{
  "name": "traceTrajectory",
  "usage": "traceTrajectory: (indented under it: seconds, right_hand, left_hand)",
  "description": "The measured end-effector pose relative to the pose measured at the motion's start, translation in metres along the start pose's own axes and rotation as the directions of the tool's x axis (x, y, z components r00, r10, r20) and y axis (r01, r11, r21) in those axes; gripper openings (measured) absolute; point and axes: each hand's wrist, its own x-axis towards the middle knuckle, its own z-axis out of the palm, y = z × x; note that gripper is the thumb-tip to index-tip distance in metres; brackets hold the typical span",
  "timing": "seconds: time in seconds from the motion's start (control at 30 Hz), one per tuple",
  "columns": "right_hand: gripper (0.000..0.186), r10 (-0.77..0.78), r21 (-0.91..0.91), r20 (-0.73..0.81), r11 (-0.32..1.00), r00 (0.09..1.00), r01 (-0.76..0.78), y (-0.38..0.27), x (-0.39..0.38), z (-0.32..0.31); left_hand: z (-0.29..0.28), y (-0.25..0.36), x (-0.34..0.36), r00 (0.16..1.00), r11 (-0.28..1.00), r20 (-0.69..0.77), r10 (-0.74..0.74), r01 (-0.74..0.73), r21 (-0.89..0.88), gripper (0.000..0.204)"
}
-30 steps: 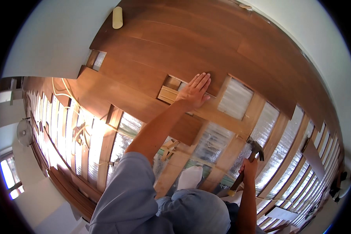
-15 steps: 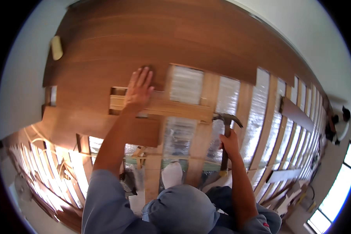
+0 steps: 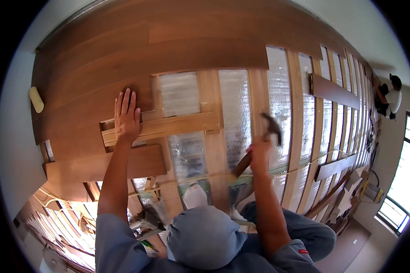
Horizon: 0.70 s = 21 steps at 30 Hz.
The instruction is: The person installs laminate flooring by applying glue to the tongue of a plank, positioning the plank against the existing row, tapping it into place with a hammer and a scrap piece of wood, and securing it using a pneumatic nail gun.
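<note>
My left hand (image 3: 127,116) lies flat, fingers stretched out, across the edge of the laid brown floorboards (image 3: 109,54). Its palm and wrist rest over a long pale wooden block (image 3: 173,127), which runs to the right across the joists. My right hand (image 3: 259,154) grips a claw hammer (image 3: 273,126) by its handle. The hammer is blurred and held apart from the block's right end. Below the block, on the left, lies a brown board (image 3: 98,164), with a gap between it and the laid boards.
Pale joists (image 3: 258,100) alternate with silver foil (image 3: 237,113). Loose boards (image 3: 335,91) lie across them on the right. A thin cable (image 3: 300,169) crosses near my feet. Beside my left knee is a grey metal tool (image 3: 146,224). Another person (image 3: 389,98) crouches at the far right.
The hammer head has come away from the block's right end and is now raised to its right. My left hand stays on the boards and block. The whole view has turned and shifted.
</note>
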Motion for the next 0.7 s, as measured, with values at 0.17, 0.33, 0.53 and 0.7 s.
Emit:
traceTrajectory:
  seconds: [0.17,0.33,0.53,0.7]
  right_hand:
    - [0.027,0.069,-0.611,0.490,0.738,0.869,0.286,-0.008,0.024,0.000]
    - [0.017,-0.021,-0.153,0.196,0.987,0.980,0.052,-0.052,0.027,-0.017]
    - [0.013,-0.007,-0.484,0.190,0.869,0.982,0.099,0.034,0.015,0.022]
    - [0.020,0.040,-0.529,0.431,0.820,0.901,0.216,-0.055,0.015,0.006]
  left_hand:
    - [0.000,-0.001,-0.004,1.000,1.000,0.015,0.005,-0.006,0.022,0.052]
    - [-0.005,-0.005,-0.002,1.000,1.000,-0.012,0.016,-0.015,0.022,0.050]
    - [-0.003,-0.006,0.006,0.999,1.000,-0.041,0.025,-0.025,0.004,0.049]
    - [-0.002,-0.013,-0.005,0.998,0.999,-0.049,0.037,-0.036,0.007,0.049]
